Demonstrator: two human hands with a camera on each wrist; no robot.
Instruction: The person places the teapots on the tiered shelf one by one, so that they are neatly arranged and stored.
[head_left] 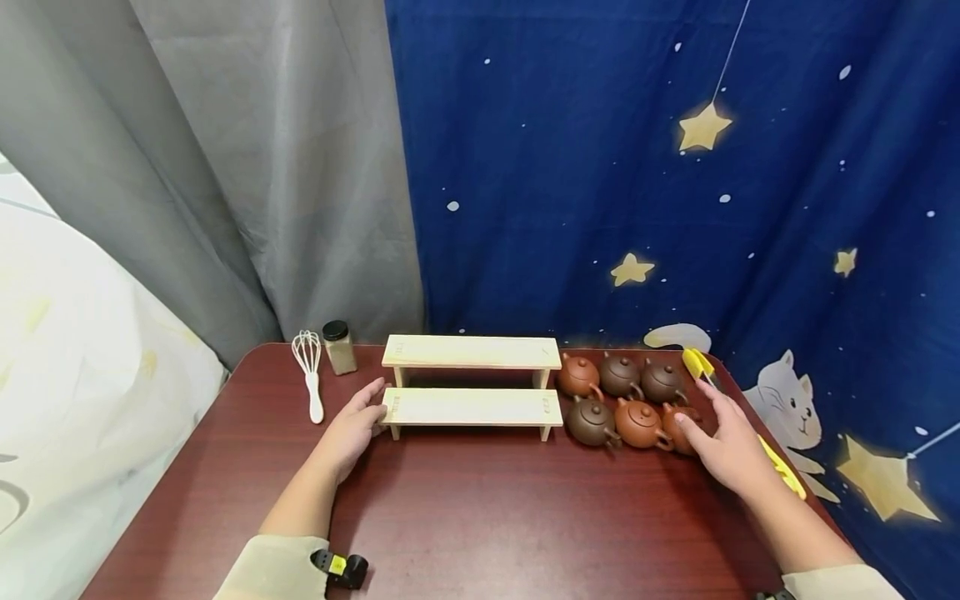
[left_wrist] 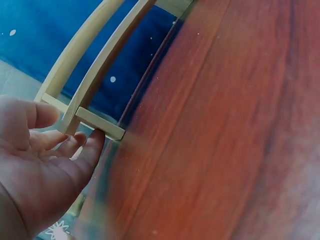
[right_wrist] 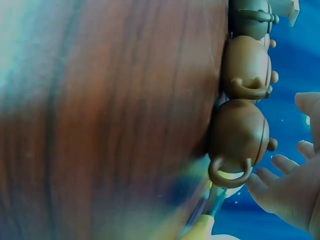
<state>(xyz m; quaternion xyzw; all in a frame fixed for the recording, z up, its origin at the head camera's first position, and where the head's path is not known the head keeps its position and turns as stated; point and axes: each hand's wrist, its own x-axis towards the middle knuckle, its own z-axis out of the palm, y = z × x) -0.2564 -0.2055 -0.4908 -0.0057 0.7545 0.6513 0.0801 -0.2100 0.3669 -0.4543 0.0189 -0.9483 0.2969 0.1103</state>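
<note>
My left hand [head_left: 352,429] is at the left end of a two-step pale wooden stand [head_left: 472,407]. In the left wrist view its fingertips [left_wrist: 95,140] are right at the lower step's end and leg, with the thumb raised apart. My right hand [head_left: 727,442] is spread over the right end of two rows of small clay teapots, nearest a reddish-brown teapot [head_left: 678,427], which it partly hides. Beside that one are an orange-brown teapot [head_left: 639,422] and a dark brown teapot [head_left: 591,422]. In the right wrist view the fingers [right_wrist: 285,165] reach beside the nearest teapot's handle, holding nothing.
A white whisk [head_left: 309,375] and a black-lidded jar [head_left: 340,348] are at the back left of the dark red table [head_left: 480,517]. Behind the front teapots stand a red-brown teapot [head_left: 577,377] and two dark ones. Yellow-handled tools [head_left: 697,364] lie along the right edge, partly hidden. Curtains hang behind.
</note>
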